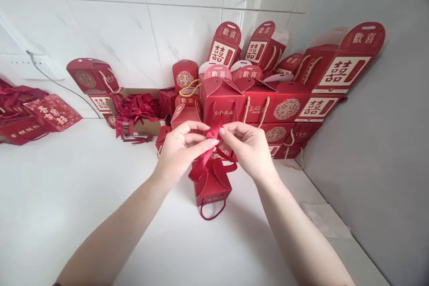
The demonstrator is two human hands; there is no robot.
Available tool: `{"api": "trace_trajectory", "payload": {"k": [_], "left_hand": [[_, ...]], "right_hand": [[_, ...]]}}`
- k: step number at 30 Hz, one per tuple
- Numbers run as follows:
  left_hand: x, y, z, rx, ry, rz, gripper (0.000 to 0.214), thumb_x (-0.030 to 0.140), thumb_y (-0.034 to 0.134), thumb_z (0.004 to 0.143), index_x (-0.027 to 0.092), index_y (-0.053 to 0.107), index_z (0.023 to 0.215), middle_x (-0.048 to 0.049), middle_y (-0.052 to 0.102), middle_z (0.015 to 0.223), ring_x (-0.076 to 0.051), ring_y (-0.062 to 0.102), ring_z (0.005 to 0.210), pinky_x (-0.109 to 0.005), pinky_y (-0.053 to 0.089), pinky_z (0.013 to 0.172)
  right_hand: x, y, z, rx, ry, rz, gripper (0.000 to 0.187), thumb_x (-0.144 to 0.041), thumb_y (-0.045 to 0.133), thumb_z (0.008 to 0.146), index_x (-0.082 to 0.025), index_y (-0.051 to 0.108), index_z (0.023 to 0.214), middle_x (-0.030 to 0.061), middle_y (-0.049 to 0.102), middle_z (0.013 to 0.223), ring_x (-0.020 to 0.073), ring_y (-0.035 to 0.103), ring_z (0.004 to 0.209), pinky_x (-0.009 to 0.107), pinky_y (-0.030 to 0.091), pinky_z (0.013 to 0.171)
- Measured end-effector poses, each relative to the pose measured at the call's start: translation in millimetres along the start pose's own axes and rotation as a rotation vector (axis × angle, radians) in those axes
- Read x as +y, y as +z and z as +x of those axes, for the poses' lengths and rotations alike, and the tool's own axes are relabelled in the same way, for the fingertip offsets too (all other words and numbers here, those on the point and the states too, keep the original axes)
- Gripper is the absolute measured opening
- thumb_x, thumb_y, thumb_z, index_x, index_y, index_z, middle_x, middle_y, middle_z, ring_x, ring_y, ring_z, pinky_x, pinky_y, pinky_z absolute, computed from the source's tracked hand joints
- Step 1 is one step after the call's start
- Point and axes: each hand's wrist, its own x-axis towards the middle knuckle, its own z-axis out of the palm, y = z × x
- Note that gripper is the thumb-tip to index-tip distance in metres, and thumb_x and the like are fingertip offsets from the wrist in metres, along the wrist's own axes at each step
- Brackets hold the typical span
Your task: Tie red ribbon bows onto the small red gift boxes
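Observation:
A small red gift box [212, 184] with a dark red cord handle stands on the white surface [67, 196] in front of me. A red ribbon [207, 148] rises from its top. My left hand [179, 149] pinches the ribbon between thumb and fingers just above the box. My right hand [248, 147] pinches the ribbon's other part, close beside the left hand. Both hands hover over the box's top flaps.
Several red gift boxes [268, 94] with gold characters and rope handles are stacked against the tiled wall and the grey wall at right. A cardboard tray of red ribbons [137, 109] sits left of them. Flat red boxes [33, 116] lie far left. A white paper [326, 221] lies at right.

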Motion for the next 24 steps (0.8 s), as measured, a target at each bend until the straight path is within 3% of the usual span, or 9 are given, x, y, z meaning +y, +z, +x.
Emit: {"api": "trace_trajectory", "payload": {"k": [5, 16, 24], "left_hand": [[-8, -1.9, 0, -0.007, -0.010, 0.137, 0.021, 0.036, 0.079, 0.073, 0.019, 0.066, 0.077, -0.0001, 0.069, 0.074, -0.012, 0.064, 0.068, -0.024, 0.053, 0.066], [-14, 1.9, -1, -0.110, -0.106, -0.063, 0.024, 0.033, 0.075, 0.079, 0.018, 0.057, 0.075, 0.0017, 0.066, 0.070, -0.010, 0.066, 0.064, -0.021, 0.053, 0.063], [-17, 4.0, 0, -0.054, -0.039, -0.080, 0.025, 0.031, 0.075, 0.079, 0.017, 0.055, 0.074, -0.0010, 0.070, 0.076, -0.016, 0.071, 0.075, -0.029, 0.059, 0.076]], "right_hand": [[3, -1, 1, -0.024, -0.024, -0.011, 0.019, -0.034, 0.062, 0.086, -0.017, 0.066, 0.078, -0.0001, 0.063, 0.068, 0.0121, 0.058, 0.063, 0.024, 0.046, 0.060], [-2, -2, 0, 0.020, -0.060, 0.036, 0.018, -0.036, 0.066, 0.087, -0.018, 0.070, 0.086, 0.0005, 0.067, 0.073, 0.0130, 0.062, 0.067, 0.026, 0.050, 0.067], [-4, 1, -3, -0.027, -0.026, 0.057, 0.026, -0.045, 0.073, 0.080, -0.019, 0.069, 0.083, 0.0010, 0.069, 0.073, 0.0139, 0.065, 0.062, 0.025, 0.054, 0.060]]}}
